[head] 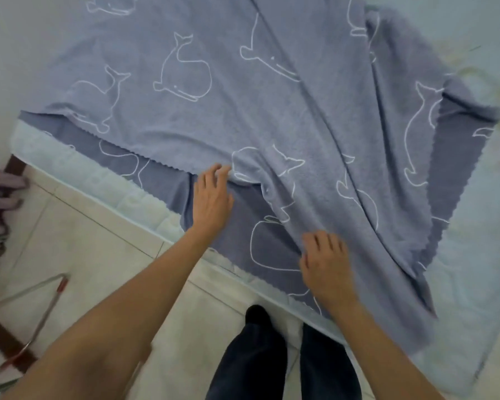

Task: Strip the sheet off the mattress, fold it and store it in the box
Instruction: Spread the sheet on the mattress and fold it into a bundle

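Observation:
A blue sheet (243, 105) printed with white whale outlines lies rumpled and partly doubled over on a pale mattress (78, 171). Its wavy cut edge runs across the near part. My left hand (211, 197) rests on the sheet at that folded edge, with the fingertips pinching the upper layer. Lower and to the right, my right hand (326, 264) presses on a fold of the sheet near the mattress's front edge, fingers curled into the cloth. No box is in view.
Pale floor tiles (98, 255) lie below the mattress edge, where my dark-trousered legs (272, 356) stand. A dark wooden frame (0, 339) and purple cloth (0, 194) sit at the far left. A thin metal rack with red tips (52, 298) rests on the floor.

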